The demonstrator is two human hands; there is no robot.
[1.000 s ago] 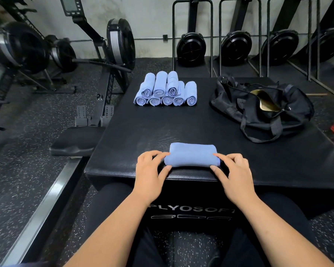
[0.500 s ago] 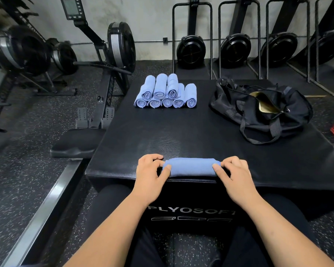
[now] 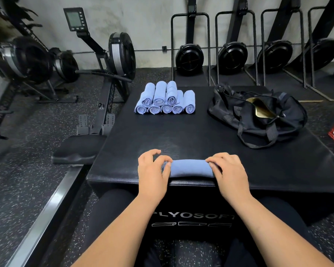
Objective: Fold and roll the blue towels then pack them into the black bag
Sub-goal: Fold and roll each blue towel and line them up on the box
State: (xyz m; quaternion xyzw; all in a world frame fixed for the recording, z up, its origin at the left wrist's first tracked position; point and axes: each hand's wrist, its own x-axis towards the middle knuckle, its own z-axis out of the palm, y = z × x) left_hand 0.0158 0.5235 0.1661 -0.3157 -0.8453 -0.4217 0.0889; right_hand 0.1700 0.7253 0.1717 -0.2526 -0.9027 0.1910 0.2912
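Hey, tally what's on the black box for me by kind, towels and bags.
Rolled blue cloth towels in the stack: 8
Blue cloth towel roll held by left hand and right hand: 1
Black fabric duffel bag: 1
Total: 10

The black padded box [image 3: 181, 135] before me carries a pile of rolled blue towels [image 3: 165, 100] at its far side and the black bag [image 3: 258, 116] well to their right. One blue towel [image 3: 191, 168] lies rolled along the near edge, my left hand [image 3: 152, 170] and right hand [image 3: 229, 170] gripping its ends.

blue towel [image 3: 191, 168] rolled thinner, drawn nearer the box [image 3: 239, 135] edge
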